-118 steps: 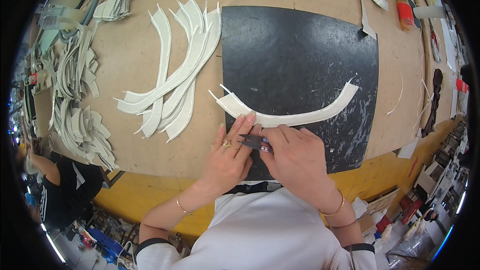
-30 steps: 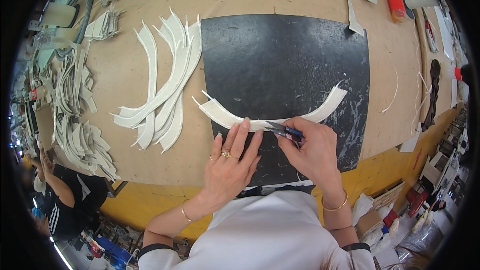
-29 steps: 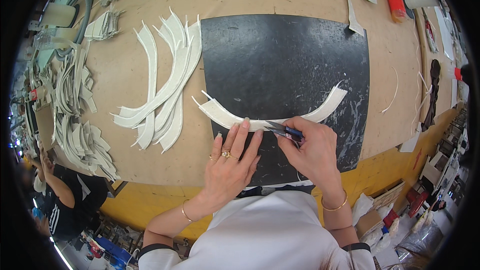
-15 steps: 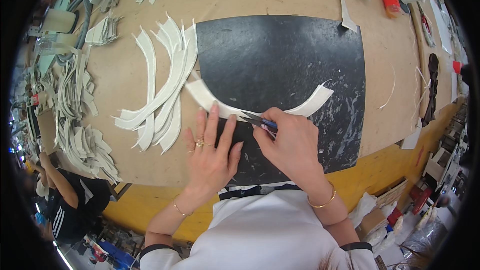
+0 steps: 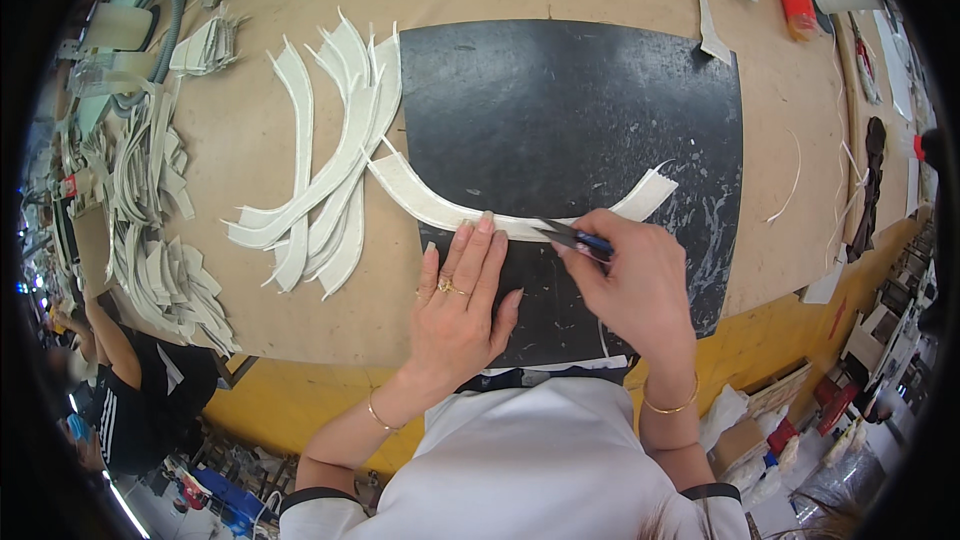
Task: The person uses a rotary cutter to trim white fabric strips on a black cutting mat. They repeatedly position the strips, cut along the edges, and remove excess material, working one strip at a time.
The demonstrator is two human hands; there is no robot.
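Note:
A curved off-white fabric strip with a raised edge lies in a U shape across the black mat. My left hand rests flat near its middle, fingertips on the strip's lower edge and thumb spread away. In my right hand are small thread snips with dark blades and a blue grip. Their blades point left and lie against the strip, to the right of my left fingertips. The strip's right end is frayed, with a thread standing up. My right fingers partly hide the snips' handle.
Similar curved strips overlap in a pile left of the mat. Bundles of cut pieces line the table's left side. A red-and-yellow bottle stands at the far right. Another person is at the lower left.
Both hands have moved right along the strip, the snips with my right hand. The blades now sit farther toward the strip's right end. A thin white thread now hangs below my right hand.

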